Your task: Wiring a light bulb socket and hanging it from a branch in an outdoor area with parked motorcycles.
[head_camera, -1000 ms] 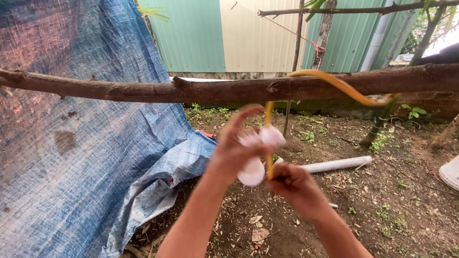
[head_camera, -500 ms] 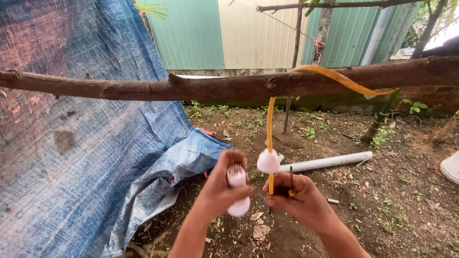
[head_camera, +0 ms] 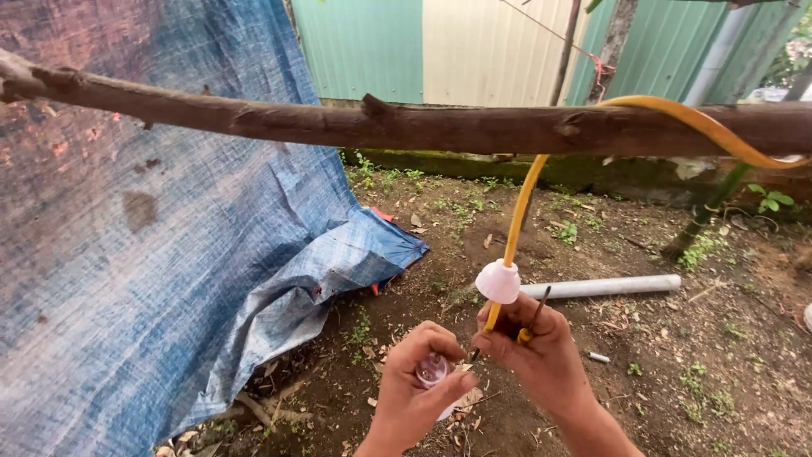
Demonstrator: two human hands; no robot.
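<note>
Left hand: our left hand [head_camera: 419, 389], at the lower centre of the frame, has its fingers closed around a small white socket part [head_camera: 433, 371], whose open round face is turned up toward us.
Right hand: our right hand [head_camera: 541, 351], just right of the left hand, has its fingers closed on the yellow cable [head_camera: 518, 222] and also pinches a thin screwdriver [head_camera: 534, 318] with a yellow and dark handle, which sticks up above the knuckles.
Yellow cable: we see it rise from the right hand to the branch [head_camera: 406, 125], pass over it and run off toward the right edge of the frame.
White cap: a white dome-shaped cap [head_camera: 498, 282] sits threaded on the cable just above the right hand, near but apart from the socket part.
Branch: a rough brown branch spans the whole upper frame, nearly level.
Tarpaulin: a blue tarpaulin [head_camera: 152, 254] hangs over the left half of the frame and folds onto the ground.
Ground: bare soil [head_camera: 660, 338] with dry leaves and small weeds; a white pipe [head_camera: 605, 287] lies on it behind the right hand.
Background: a green and cream corrugated wall [head_camera: 423, 46] fills the upper centre.
</note>
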